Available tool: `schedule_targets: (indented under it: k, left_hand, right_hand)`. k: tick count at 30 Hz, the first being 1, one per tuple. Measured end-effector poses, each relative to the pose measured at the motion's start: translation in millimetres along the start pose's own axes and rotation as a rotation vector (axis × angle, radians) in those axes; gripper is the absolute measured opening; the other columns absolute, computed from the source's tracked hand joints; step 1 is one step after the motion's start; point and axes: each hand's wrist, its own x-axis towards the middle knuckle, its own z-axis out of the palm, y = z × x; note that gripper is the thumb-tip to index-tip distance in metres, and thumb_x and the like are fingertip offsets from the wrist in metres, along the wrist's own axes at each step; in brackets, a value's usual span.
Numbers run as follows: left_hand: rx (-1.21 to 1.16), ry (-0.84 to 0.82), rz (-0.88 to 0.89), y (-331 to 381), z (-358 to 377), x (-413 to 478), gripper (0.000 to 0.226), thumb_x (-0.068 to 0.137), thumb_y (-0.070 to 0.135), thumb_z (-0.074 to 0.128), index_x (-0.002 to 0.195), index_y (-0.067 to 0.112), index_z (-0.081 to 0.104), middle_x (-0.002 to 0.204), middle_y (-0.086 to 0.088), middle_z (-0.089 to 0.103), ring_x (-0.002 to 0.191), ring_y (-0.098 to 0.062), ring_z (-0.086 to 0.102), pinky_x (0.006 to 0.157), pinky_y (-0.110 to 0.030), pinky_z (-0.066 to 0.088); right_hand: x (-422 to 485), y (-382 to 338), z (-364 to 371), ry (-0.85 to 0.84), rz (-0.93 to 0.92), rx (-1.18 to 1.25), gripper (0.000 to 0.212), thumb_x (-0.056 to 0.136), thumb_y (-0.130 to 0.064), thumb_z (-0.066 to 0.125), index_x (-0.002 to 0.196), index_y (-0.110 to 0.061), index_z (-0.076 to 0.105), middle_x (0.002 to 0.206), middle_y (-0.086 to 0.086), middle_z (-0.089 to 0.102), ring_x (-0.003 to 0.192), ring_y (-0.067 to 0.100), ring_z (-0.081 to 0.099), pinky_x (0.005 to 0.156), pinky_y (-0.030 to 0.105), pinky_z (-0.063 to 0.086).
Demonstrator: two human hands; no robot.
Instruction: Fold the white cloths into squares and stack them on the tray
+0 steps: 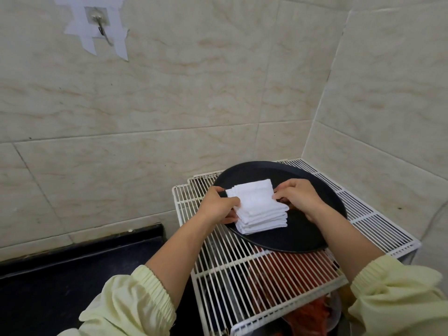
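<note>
Marble-patterned tiles (169, 93) cover the wall, and a metal hook (100, 25) hangs high on the left over scraps of white tape. Below it runs a dark surface (72, 263) along the wall's foot. Next comes the left sleeve (131, 304), pale yellow, pushed up the forearm. The left hand (217, 204) holds the left side of the cloths (258, 207), its grip pinching the stack's edge with thumb on top and fingers underneath. The cloths are white, folded into squares and piled unevenly, resting on the near-left part of the tray (303, 236). That tray is round and black and sits on a white wire rack (242, 275) in the corner. Red things show dimly through the rack's bars; what they are I cannot tell. The right hand (299, 195) has its grip pinching the top cloth's right edge between thumb and fingertips. Its sleeve (392, 292) is pale yellow too.
</note>
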Motion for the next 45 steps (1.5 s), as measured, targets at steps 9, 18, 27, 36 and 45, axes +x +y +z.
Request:
schedule_targets:
  k: [9,18,27,36,45]
  left_hand:
    - [0.117,0.206,0.155,5,-32,-15,0.046,0.084,0.014,0.065,0.124,0.013,0.044,0.092,-0.010,0.065,0.068,-0.017,0.063,0.065,-0.031,0.055]
    - [0.181,0.446,0.141,-42,-136,-60,0.007,0.080,0.012,0.068,0.082,0.014,0.062,0.076,-0.004,0.062,0.078,-0.025,0.062,0.083,-0.042,0.054]
    - [0.538,0.669,0.003,-132,-292,-201,0.008,0.082,0.022,0.064,0.088,0.016,0.065,0.092,-0.005,0.072,0.090,-0.023,0.066,0.072,-0.024,0.046]
    - [0.881,0.769,-0.178,-227,-452,-361,0.026,0.086,0.030,0.057,0.109,0.017,0.061,0.119,-0.007,0.054,0.109,-0.027,0.054,0.086,-0.034,0.046]
    - [0.936,0.931,-0.416,-297,-581,-492,0.041,0.089,0.036,0.056,0.124,0.015,0.053,0.127,-0.010,0.046,0.122,-0.029,0.043,0.098,-0.044,0.045]
  right_hand:
    - [-23,-39,30,0.032,-0.280,-0.032,0.012,0.077,-0.009,0.074,0.088,-0.013,0.071,0.087,0.000,0.071,0.083,0.011,0.064,0.071,0.024,0.047]
    - [-82,-72,144,-0.256,-0.379,-0.156,0.012,0.077,-0.011,0.074,0.072,-0.018,0.065,0.065,-0.005,0.060,0.064,0.009,0.056,0.067,0.024,0.045]
    - [-204,-90,320,-0.569,-0.521,-0.535,0.006,0.077,-0.012,0.068,0.072,-0.015,0.065,0.070,0.003,0.061,0.073,0.018,0.058,0.064,0.026,0.041]
    - [-379,-119,486,-0.685,-0.784,-0.788,0.009,0.080,-0.019,0.060,0.088,-0.021,0.055,0.105,0.005,0.065,0.102,0.026,0.060,0.083,0.032,0.048]
    - [-522,-158,625,-0.766,-1.126,-0.926,0.033,0.087,-0.027,0.056,0.118,-0.013,0.053,0.124,0.008,0.050,0.120,0.029,0.043,0.097,0.045,0.038]
